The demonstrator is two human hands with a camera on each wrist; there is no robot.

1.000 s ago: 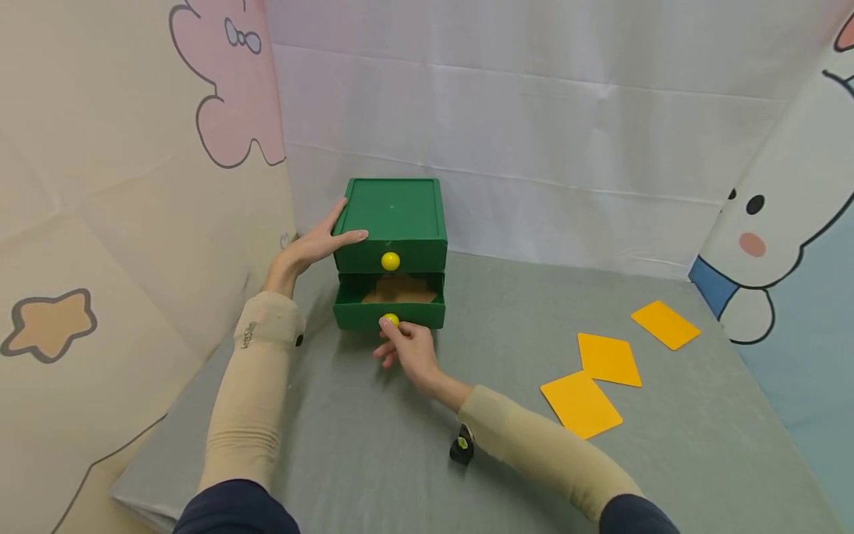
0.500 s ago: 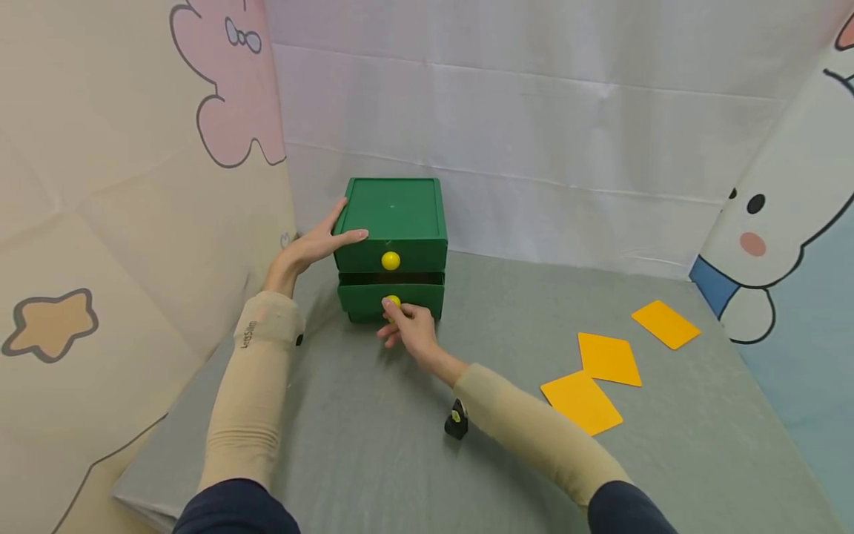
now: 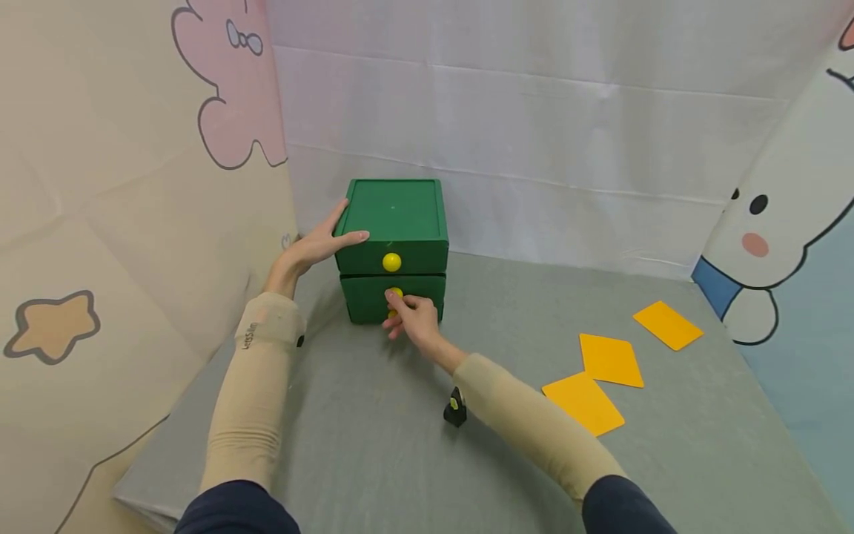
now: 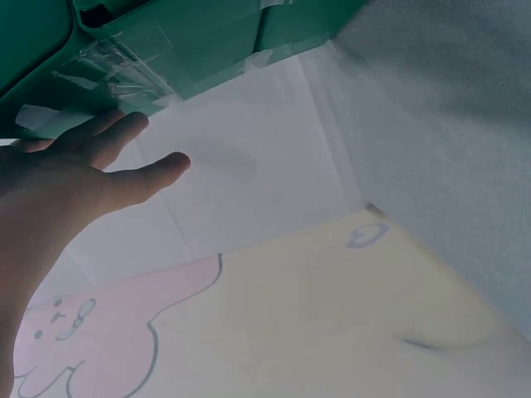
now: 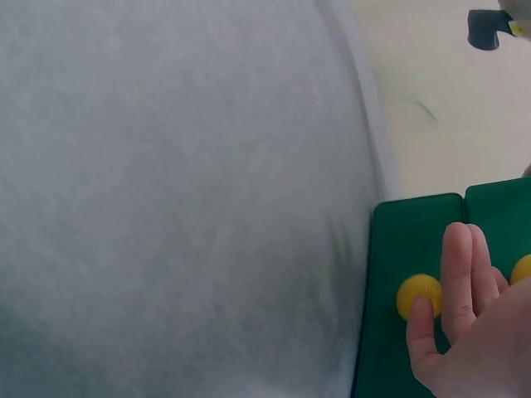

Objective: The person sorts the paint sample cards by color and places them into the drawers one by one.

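Note:
A green two-drawer cabinet (image 3: 394,211) with yellow round knobs stands at the back of the table. My left hand (image 3: 320,241) rests on its left side, the thumb lying over the front top edge. In the left wrist view that hand (image 4: 91,174) lies against the taped green side with its fingers spread. My right hand (image 3: 419,319) pinches the lower drawer's knob (image 3: 396,292), thumb against it. The right wrist view shows the thumb over the knob (image 5: 417,292) and the other fingers beside it. The upper drawer's knob (image 3: 391,262) is untouched. Both drawers sit pushed in.
Several flat orange cards lie on the right: one near the front (image 3: 583,403), one touching it (image 3: 610,360), one farther back (image 3: 668,325). A grey cloth covers the table (image 3: 373,445). Printed fabric walls stand behind and on both sides.
The lower drawer, standing out a second ago with brown pieces visible inside, has slid back into the cabinet. My right hand has moved forward with its knob; my left hand has stayed put.

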